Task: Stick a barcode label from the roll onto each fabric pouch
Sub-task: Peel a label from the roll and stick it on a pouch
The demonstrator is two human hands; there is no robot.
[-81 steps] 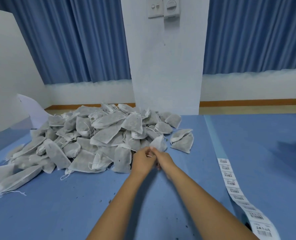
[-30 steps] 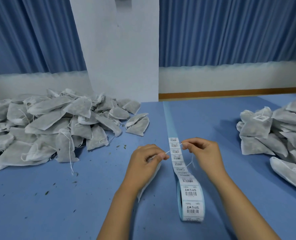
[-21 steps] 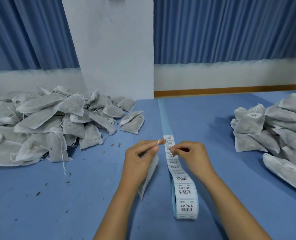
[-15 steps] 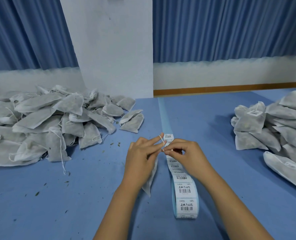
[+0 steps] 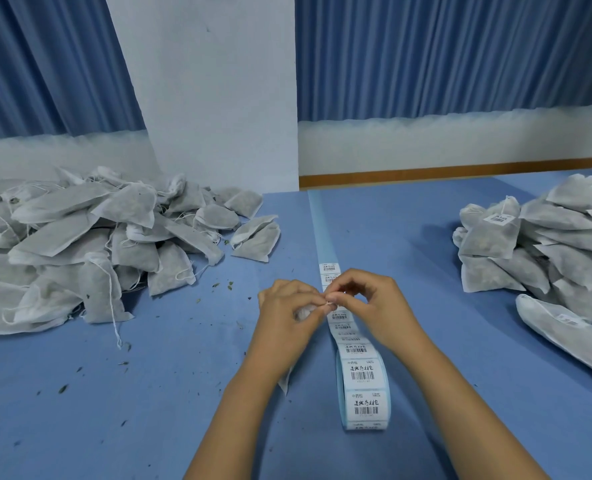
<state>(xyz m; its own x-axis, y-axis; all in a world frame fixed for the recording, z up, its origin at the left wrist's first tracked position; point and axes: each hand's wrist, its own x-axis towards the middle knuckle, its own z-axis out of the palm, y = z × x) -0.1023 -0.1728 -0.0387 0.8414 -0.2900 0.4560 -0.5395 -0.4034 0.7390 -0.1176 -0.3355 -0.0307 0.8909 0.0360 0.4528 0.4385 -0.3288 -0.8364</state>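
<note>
My left hand (image 5: 287,320) grips a grey fabric pouch (image 5: 285,382); most of it is hidden behind the hand and wrist, with one corner showing below. My right hand (image 5: 374,303) pinches the pouch's white drawstring where the two hands meet. Just right of my left wrist the label roll (image 5: 364,393) stands on edge on the blue table (image 5: 149,393). Its strip of barcode labels (image 5: 348,332) runs away from me under my hands. Beyond the last label the bare liner (image 5: 319,223) continues toward the wall.
A large heap of grey pouches (image 5: 90,244) covers the left of the table. A second heap (image 5: 544,251), some of its pouches bearing labels, lies at the right edge. Small dried herb bits are scattered on the table near the left heap. A white pillar (image 5: 215,98) stands behind.
The view swung right from the left heap to the roll. My hands brought a pouch over the label strip, pulled its string apart, then closed together at the pouch's mouth.
</note>
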